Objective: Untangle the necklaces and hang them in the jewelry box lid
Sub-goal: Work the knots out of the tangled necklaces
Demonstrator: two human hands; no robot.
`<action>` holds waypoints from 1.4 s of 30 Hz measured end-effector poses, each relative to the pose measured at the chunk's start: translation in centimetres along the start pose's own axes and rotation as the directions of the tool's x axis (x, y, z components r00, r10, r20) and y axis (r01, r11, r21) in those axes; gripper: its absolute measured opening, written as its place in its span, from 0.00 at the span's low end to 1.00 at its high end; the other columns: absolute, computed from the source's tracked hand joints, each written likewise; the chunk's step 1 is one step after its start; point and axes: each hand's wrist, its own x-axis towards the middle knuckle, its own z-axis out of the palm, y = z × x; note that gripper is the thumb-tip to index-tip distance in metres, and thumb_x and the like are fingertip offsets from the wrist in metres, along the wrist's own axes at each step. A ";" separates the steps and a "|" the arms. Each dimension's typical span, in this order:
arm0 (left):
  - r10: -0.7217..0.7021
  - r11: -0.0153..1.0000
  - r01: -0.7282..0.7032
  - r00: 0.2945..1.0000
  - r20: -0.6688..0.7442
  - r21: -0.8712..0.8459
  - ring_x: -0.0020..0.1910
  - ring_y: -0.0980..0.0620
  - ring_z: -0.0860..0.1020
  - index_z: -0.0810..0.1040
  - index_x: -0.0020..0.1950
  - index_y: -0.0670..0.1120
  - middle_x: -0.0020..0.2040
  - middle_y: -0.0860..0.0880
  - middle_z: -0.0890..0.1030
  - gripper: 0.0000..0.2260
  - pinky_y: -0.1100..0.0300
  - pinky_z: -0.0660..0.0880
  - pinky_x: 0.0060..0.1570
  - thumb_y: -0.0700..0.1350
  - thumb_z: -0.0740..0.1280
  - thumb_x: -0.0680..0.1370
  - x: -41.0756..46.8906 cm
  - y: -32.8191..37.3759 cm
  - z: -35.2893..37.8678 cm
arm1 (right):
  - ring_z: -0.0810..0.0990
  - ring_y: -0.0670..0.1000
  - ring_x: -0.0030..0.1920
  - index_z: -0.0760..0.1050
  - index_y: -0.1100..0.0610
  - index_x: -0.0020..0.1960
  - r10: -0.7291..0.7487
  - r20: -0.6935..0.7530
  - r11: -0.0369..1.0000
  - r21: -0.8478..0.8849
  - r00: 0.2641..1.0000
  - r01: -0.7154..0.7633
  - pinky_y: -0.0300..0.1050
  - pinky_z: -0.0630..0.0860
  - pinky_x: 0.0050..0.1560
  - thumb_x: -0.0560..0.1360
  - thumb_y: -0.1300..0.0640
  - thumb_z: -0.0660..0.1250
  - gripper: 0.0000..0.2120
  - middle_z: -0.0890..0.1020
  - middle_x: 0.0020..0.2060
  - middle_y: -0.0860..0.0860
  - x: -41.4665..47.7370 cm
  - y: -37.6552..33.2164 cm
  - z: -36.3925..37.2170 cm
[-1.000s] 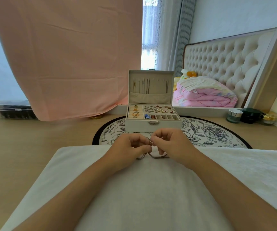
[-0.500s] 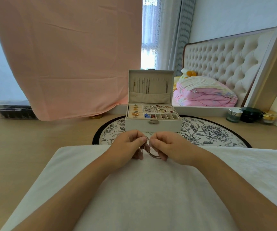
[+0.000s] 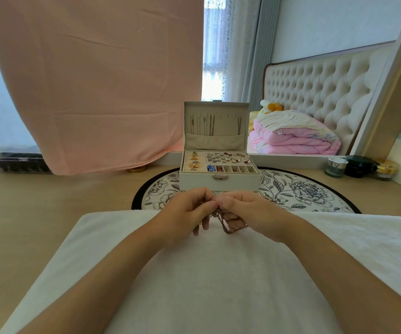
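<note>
A tangle of thin rose-gold necklace chain (image 3: 228,227) hangs between my two hands, just above the white towel (image 3: 218,273). My left hand (image 3: 190,208) pinches the chain with thumb and fingers. My right hand (image 3: 245,208) pinches it too, thumb tip against the left thumb. Most of the chain is hidden by my fingers. Behind my hands stands the cream jewelry box (image 3: 218,182), its lid (image 3: 216,121) upright. Several necklaces hang from hooks inside the lid above a fabric pocket.
The box sits on a round floral mat (image 3: 298,191) on a wooden table. Its tray holds brooches and earrings. Jars (image 3: 335,167) and a white box stand at the far right. A clear storage case (image 3: 16,160) lies far left, beside a hanging pink cloth (image 3: 93,80).
Both hands have lifted slightly and drawn closer together. The chain loop now dangles below my right fingers instead of lying spread on the towel.
</note>
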 end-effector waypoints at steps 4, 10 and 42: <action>0.020 1.000 -0.020 1.000 -0.020 0.015 0.37 0.53 0.80 0.78 0.50 0.48 0.43 0.50 0.82 0.03 0.64 0.74 0.32 0.44 0.65 0.82 -0.2 -0.3 -0.8 | 0.68 0.51 0.34 0.81 0.50 0.38 -0.110 -0.147 0.987 -0.134 0.983 0.091 0.41 0.69 0.37 0.75 0.52 0.71 0.08 0.72 0.31 0.53 -0.1 -0.1 -0.4; 0.073 0.997 -0.075 0.996 -0.053 -0.028 0.43 0.47 0.83 0.79 0.50 0.46 0.44 0.48 0.84 0.03 0.43 0.81 0.51 0.42 0.66 0.82 -0.3 -0.4 -0.8 | 0.65 0.49 0.32 0.76 0.55 0.38 -0.044 -0.009 0.996 0.075 0.999 0.044 0.39 0.66 0.35 0.77 0.54 0.68 0.10 0.68 0.31 0.50 -0.2 0.3 -0.7; 0.006 0.972 -0.013 1.000 0.029 0.233 0.34 0.57 0.72 0.82 0.44 0.60 0.43 0.63 0.82 0.08 0.56 0.74 0.41 0.46 0.72 0.78 -0.2 -1.3 -2.2 | 0.77 0.42 0.54 0.84 0.42 0.43 -0.257 -0.047 0.742 -0.650 0.965 0.166 0.43 0.72 0.61 0.71 0.55 0.78 0.08 0.80 0.48 0.40 0.0 1.0 -1.8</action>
